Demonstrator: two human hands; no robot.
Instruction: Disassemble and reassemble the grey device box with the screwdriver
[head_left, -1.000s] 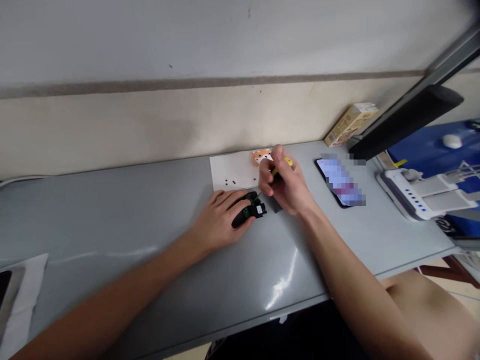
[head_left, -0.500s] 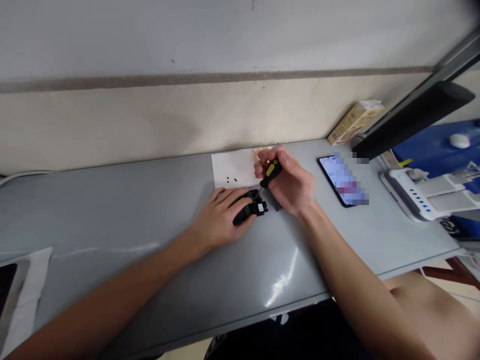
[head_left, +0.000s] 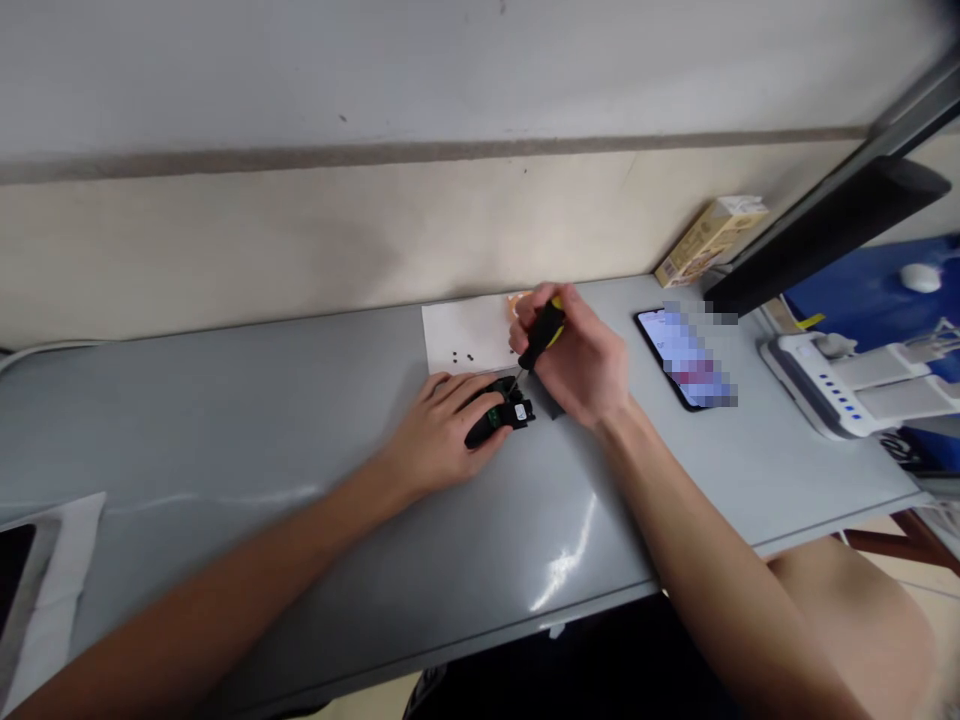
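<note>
glossy grey tabletop (head_left: 315, 560) (light streaks across it), matt white paper (head_left: 454, 325), smooth black phone edge (head_left: 660, 368)

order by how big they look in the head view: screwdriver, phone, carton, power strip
1. Power strip, the largest
2. Phone and carton: they look too alike to rank, and their distances from the camera differ
3. Screwdriver, the smallest in view, partly covered by the right hand
</note>
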